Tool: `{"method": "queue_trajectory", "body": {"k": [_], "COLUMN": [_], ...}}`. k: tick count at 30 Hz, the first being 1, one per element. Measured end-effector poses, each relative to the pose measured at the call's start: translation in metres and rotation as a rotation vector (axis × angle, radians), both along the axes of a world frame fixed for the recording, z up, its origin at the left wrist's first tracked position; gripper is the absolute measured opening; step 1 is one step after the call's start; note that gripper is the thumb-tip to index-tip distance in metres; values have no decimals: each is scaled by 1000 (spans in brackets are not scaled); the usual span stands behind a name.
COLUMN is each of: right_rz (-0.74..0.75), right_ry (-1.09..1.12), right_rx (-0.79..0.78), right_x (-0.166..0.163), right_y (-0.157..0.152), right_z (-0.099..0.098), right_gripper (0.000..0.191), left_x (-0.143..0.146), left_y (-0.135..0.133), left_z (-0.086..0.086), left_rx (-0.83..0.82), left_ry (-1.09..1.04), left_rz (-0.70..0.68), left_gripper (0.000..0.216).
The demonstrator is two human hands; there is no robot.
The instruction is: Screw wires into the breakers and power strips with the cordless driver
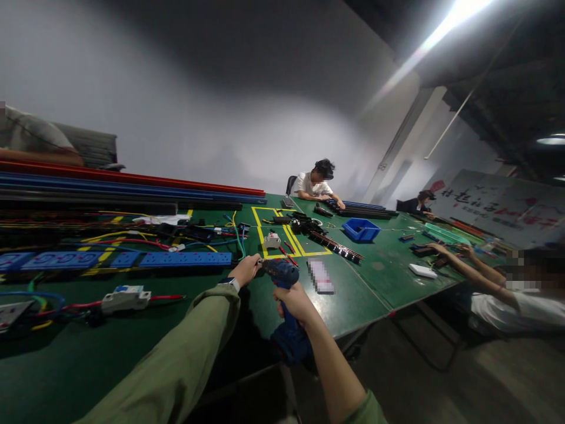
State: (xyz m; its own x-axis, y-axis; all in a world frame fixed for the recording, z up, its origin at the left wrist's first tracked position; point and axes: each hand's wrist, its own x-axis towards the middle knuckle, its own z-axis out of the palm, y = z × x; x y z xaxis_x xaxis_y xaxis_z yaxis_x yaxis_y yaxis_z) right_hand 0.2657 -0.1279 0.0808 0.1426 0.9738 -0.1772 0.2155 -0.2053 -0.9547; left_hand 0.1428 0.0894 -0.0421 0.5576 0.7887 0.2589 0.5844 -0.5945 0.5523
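Observation:
My right hand (295, 302) grips the handle of a blue cordless drill (285, 277), whose battery base (289, 343) hangs below my wrist. My left hand (245, 270) is closed at the drill's front end, fingers at the chuck tip. Both hands hover over the green table (132, 353) near its front edge. A watch sits on my left wrist, above an olive sleeve. What the left fingers pinch is too small to tell.
Blue power strips (185, 259) and coloured wires lie to the left, with a white circuit breaker (126, 297). A yellow-taped square (286, 238) holds small parts. A blue bin (361, 229) stands further back. Other people sit at the far end and at the right edge.

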Motion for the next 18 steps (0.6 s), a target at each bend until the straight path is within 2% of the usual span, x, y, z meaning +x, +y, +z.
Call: {"method": "queue_trajectory", "body": {"k": [11, 18], "right_rz": [-14, -1], "right_ry": [-8, -1], "right_rx": [52, 25], "right_x": [0, -1], "right_y": [2, 1], "right_z": [-5, -2], "right_gripper": [13, 14], "left_x": [-1, -2], "left_y": [-2, -3], "left_z": [3, 4], "left_rx": [32, 26], "left_ry": [-7, 16], "left_rz": [-6, -1], "left_gripper": [11, 14]}}
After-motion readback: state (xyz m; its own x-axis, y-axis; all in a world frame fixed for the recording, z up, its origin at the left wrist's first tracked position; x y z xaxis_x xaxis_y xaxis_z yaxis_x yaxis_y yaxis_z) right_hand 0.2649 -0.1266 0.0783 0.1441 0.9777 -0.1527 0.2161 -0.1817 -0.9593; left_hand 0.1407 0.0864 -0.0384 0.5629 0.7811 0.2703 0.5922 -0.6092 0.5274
